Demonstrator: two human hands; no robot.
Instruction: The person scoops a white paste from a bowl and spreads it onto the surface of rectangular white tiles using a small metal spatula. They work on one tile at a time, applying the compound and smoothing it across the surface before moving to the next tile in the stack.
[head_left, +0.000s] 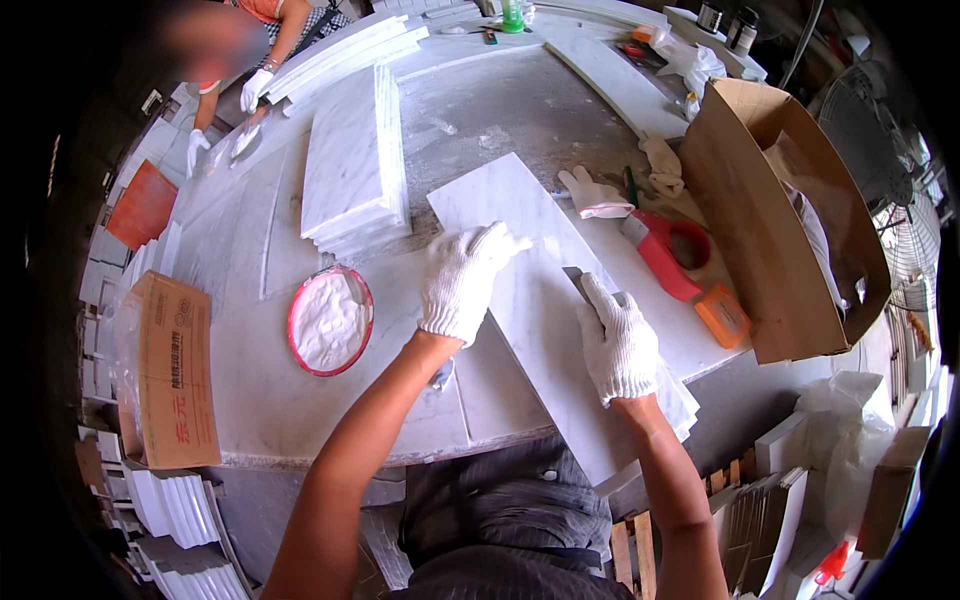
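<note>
A long white marble slab (540,270) with grey veins lies slantwise in front of me, on top of other slabs. My left hand (462,278), in a white knitted glove, is over its left edge, fingers curled together and tips close to the surface; whatever they may hold is hidden. Also gloved, my right hand (617,340) is closed on a thin dark grey scraper blade (576,283) at the slab's right side. Left of my left hand sits a red-rimmed bowl of white paste (331,322). A small grey object (442,375) shows beneath my left wrist.
Stacked marble slabs (352,165) stand beyond the bowl. At right are a spare glove (596,193), a red tape dispenser (668,255), an orange block (722,316) and an open cardboard box (770,215). Another carton (172,370) is left. A co-worker's gloved hands (255,90) are far left.
</note>
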